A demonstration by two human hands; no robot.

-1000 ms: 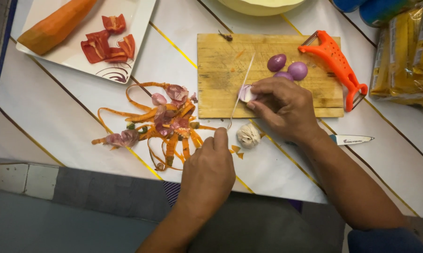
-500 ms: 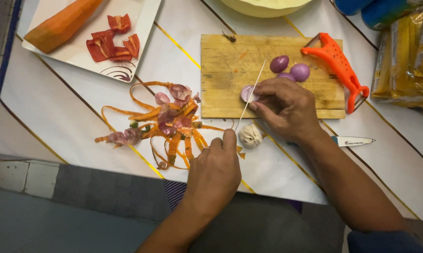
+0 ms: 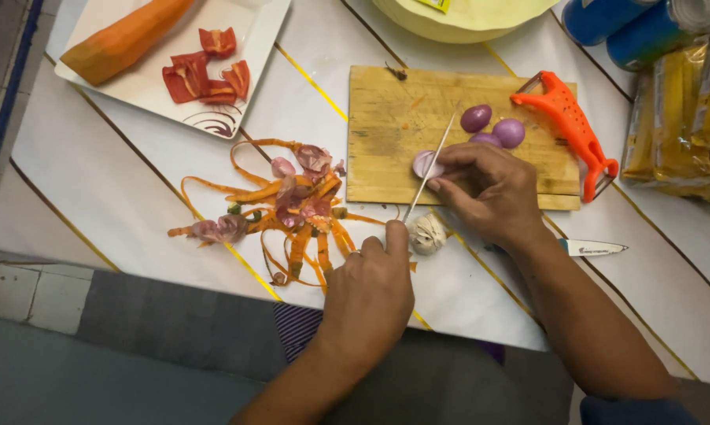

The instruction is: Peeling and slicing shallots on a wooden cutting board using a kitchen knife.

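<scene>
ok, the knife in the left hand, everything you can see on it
The knife has a thin, narrow, pale metal blade, lying diagonally with its tip up-right over the wooden cutting board. The left hand hides its handle. The blade's edge rests against a peeled purple shallot that the right hand pins to the board.

Well to the far right of the right hand's grip (image 3: 481, 193) lay a stack of flat yellow plastic-wrapped packets (image 3: 685, 118). Just beyond them stood two blue cylindrical cans (image 3: 614, 24). A small yellow label (image 3: 433, 5) sat beyond the grip.

Purple shallots (image 3: 492, 128), orange peeler (image 3: 569, 120), pale wooden board (image 3: 386, 134)
</scene>
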